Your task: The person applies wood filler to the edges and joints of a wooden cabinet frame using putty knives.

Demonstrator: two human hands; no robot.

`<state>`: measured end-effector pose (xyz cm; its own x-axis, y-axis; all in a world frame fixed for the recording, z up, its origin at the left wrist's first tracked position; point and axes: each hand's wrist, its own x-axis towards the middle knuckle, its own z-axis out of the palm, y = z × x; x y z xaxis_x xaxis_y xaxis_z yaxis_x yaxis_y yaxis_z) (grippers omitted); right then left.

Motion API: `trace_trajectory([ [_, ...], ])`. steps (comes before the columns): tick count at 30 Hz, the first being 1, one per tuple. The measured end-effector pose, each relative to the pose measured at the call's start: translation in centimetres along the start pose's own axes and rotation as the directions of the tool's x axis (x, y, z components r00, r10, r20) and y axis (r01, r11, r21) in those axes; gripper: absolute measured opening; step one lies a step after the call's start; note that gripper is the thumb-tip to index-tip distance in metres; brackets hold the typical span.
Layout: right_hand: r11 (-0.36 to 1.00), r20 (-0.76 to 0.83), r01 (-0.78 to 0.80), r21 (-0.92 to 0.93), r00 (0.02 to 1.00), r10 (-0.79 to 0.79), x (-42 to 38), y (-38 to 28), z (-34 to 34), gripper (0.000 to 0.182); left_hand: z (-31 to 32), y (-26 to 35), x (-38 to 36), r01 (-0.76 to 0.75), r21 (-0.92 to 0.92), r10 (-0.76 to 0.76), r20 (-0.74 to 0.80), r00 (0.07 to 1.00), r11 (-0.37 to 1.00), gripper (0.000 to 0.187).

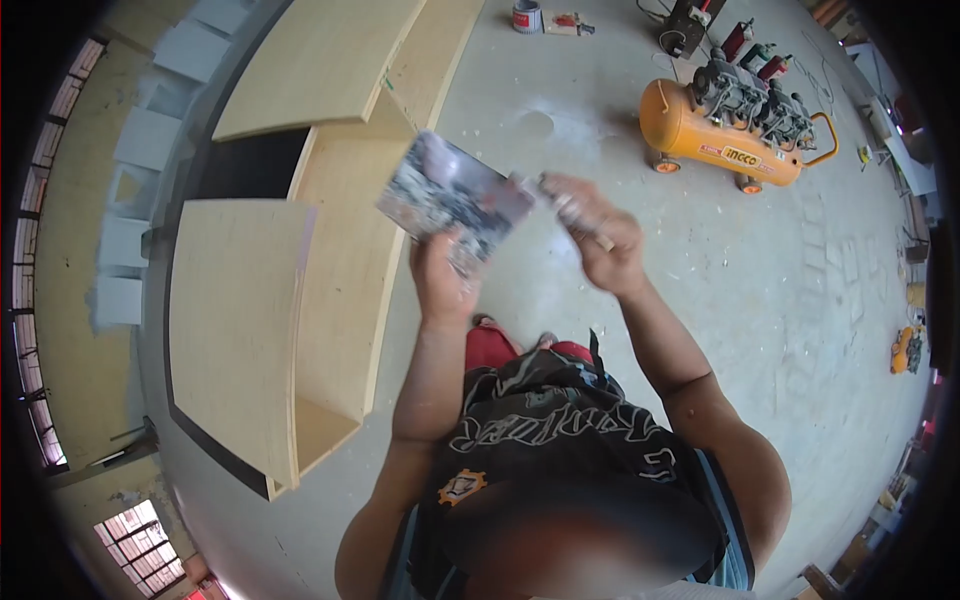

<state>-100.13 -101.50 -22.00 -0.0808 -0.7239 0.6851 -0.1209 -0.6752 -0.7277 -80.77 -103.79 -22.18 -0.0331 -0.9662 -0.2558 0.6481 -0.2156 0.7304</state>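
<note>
My left hand (447, 280) grips the lower edge of a flat rectangular board (420, 185), smeared with grey and white paste and tilted in front of me. In my right hand (605, 235) is a putty knife (526, 186), its handle end showing under my fingers. The blade points left and overlaps the board's right corner in this view. Motion smears both the knife and my fingers. Just beyond my left hand lies a pale plywood cabinet (345, 260) on the floor, with panels (240, 310) across part of its open side.
An orange air compressor (720, 135) on wheels stands at the right, with several bottles (757, 57) behind it. Near the top are a paint can (526, 16) and a small flat piece (566, 24) on the grey floor (560, 330). A wall with windows (140, 545) runs along the left.
</note>
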Motion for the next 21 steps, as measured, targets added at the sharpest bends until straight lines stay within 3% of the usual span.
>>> trace_trajectory([
  [2, 0.989, 0.146, 0.027, -0.143, 0.989, -0.006, 0.5, 1.3, -0.3, 0.039, 0.6, -1.7, 1.5, -0.112, -0.031, 0.115, 0.099, 0.988, 0.993, 0.048],
  [4, 0.966, 0.186, 0.060, -0.253, 0.982, -0.012, 1.9, 3.4, -1.9, 0.043, 0.6, -1.7, 4.1, -0.131, -0.062, 0.140, 0.152, 0.979, 0.989, 0.048],
  [6, 0.867, 0.405, 0.120, -0.483, 0.909, 0.101, 2.8, 6.1, -3.4, 0.044, 0.6, -1.6, 6.9, -0.134, -0.093, 0.149, 0.191, 0.970, 0.987, 0.049],
  [7, 0.843, 0.399, 0.038, -0.537, 0.891, 0.214, 3.3, 7.5, -3.3, 0.042, 0.5, -1.4, 7.9, -0.100, -0.191, 0.140, 0.211, 0.967, 0.976, 0.050],
  [8, 0.836, 0.391, 0.037, -0.547, 0.895, 0.216, 3.7, 8.6, -3.1, 0.042, 0.8, -1.1, 9.4, -0.067, -0.293, 0.142, 0.241, 0.960, 0.954, 0.050],
  [9, 0.866, 0.170, -0.301, -0.399, 0.904, 0.393, 4.2, 9.7, -3.0, 0.039, 1.2, -1.3, 11.0, -0.064, -0.319, 0.166, 0.304, 0.938, 0.945, 0.050],
  [10, 0.794, -0.007, -0.586, -0.161, 0.805, 0.593, 4.6, 10.7, -3.0, 0.036, 1.6, -1.7, 11.9, -0.062, -0.333, 0.167, 0.297, 0.940, 0.941, 0.050],
  [11, 0.763, -0.016, -0.646, 0.017, 0.763, 0.646, 4.8, 13.3, -3.1, 0.035, 1.9, -2.0, 12.9, 0.009, -0.259, 0.057, 0.246, 0.968, 0.966, 0.050],
  [12, 0.768, 0.000, -0.640, 0.014, 0.768, 0.641, 4.7, 15.4, -3.3, 0.035, 2.2, -2.3, 13.9, 0.078, -0.186, -0.043, 0.187, 0.981, 0.979, 0.050],
  [14, 0.786, 0.087, -0.579, 0.216, 0.813, 0.576, 5.9, 17.6, -2.1, 0.040, 3.1, -3.2, 15.8, 0.067, -0.261, 0.002, 0.257, 0.966, 0.963, 0.049],
  [15, 0.688, 0.162, -0.619, 0.378, 0.776, 0.609, 6.3, 18.7, -1.4, 0.048, 3.5, -3.4, 16.2, 0.080, -0.243, -0.040, 0.166, 0.985, 0.967, 0.049],
  [16, 0.672, 0.181, -0.635, 0.381, 0.764, 0.619, 6.8, 19.5, -0.6, 0.048, 3.9, -3.3, 16.8, 0.094, -0.233, -0.080, 0.066, 0.995, 0.968, 0.048],
  [18, 0.210, 0.417, -0.594, 0.776, 0.734, 0.535, 8.5, 21.8, 1.0, 0.054, 4.2, -2.7, 18.6, 0.054, -0.250, -0.056, -0.003, 0.998, 0.967, 0.048],
  [19, 0.227, 0.402, -0.684, 0.693, 0.628, 0.666, 10.0, 22.3, 1.7, 0.058, 3.8, -2.5, 19.4, 0.053, -0.209, -0.065, -0.051, 0.997, 0.976, 0.047],
  [21, 0.095, 0.551, -0.773, 0.628, 0.527, 0.648, 12.1, 24.5, 2.5, 0.056, 1.7, -2.7, 21.1, 0.033, -0.182, -0.063, -0.165, 0.984, 0.983, 0.046],
])
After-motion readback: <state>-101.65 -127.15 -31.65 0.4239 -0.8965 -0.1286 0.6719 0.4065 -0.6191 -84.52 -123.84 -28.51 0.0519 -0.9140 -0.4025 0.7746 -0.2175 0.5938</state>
